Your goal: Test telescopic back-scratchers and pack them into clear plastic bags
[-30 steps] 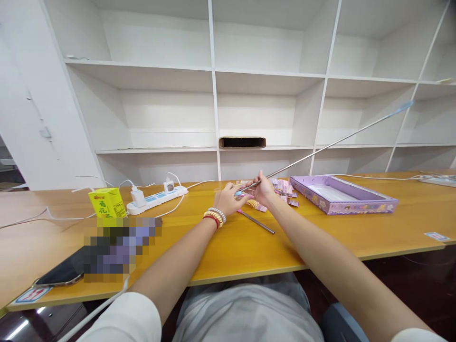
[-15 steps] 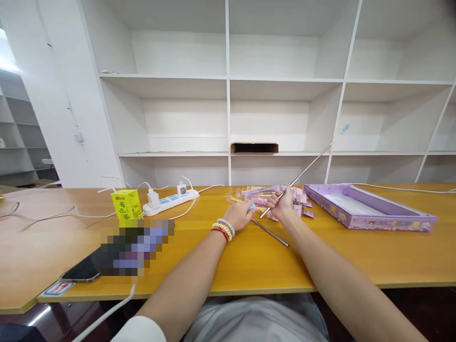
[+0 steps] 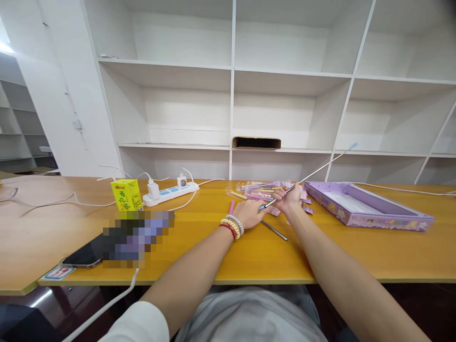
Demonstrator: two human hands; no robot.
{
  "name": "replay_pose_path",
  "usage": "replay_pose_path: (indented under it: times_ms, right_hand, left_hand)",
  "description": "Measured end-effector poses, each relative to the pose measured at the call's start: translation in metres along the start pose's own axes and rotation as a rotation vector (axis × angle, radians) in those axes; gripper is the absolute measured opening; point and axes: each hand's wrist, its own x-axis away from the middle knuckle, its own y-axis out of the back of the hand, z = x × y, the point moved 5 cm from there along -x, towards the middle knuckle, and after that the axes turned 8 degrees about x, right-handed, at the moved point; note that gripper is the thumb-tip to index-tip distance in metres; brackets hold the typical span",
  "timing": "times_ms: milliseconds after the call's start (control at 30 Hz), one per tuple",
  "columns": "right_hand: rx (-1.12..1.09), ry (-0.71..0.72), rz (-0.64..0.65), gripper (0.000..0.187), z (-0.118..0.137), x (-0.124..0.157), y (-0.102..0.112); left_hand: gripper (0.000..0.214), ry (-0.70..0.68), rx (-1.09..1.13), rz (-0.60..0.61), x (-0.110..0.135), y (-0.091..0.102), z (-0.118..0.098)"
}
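A long, thin metal telescopic rod [image 3: 322, 167] with a pale blue clawed tip, resembling a back scratcher, slants up to the right. My right hand [image 3: 289, 198] is closed around its lower part. My left hand [image 3: 251, 213] is closed on a blue grip piece [image 3: 262, 207] at the rod's lower end; whether the two are joined I cannot tell. Under my left hand lies a second metal rod [image 3: 276, 231] with a pink end [image 3: 232, 206], its middle hidden. Behind my hands are several plastic-wrapped pieces [image 3: 254, 187] in pink, purple and yellow.
At the right stands a shallow purple tray box [image 3: 388, 222]. To the left are a white power strip [image 3: 171, 194] with plugs, a yellow drink carton [image 3: 127, 194] and a phone [image 3: 83, 251]. White shelving [image 3: 233, 95] rises behind the table, a cardboard box [image 3: 256, 143] on it.
My left hand has moved right, bringing the blue grip to the rod's lower end. The rod now tilts lower, its clawed tip farther down. The pink end on the table has come into view.
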Motion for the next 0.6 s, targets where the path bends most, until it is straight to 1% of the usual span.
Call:
replay_pose_path:
  times_ms: [100,267,367,600]
  right_hand:
    - [-0.006,0.025,-0.019,0.053,0.003,-0.001,0.002]
    - [0.013,0.052,-0.065,0.053,0.004,-0.003,0.005]
    - [0.021,0.06,-0.045,0.052,0.003,-0.002,0.003]
    - [0.0,0.108,0.035,0.05,0.001,0.006,-0.008]
  left_hand:
    - [0.039,0.026,0.021,-0.004,-0.001,0.0,0.002]
    - [0.037,0.009,0.051,-0.024,-0.003,0.001,0.003]
    - [0.036,0.02,0.034,-0.039,-0.003,0.0,0.005]
    - [0.034,0.003,-0.006,-0.033,-0.003,-0.004,0.008]
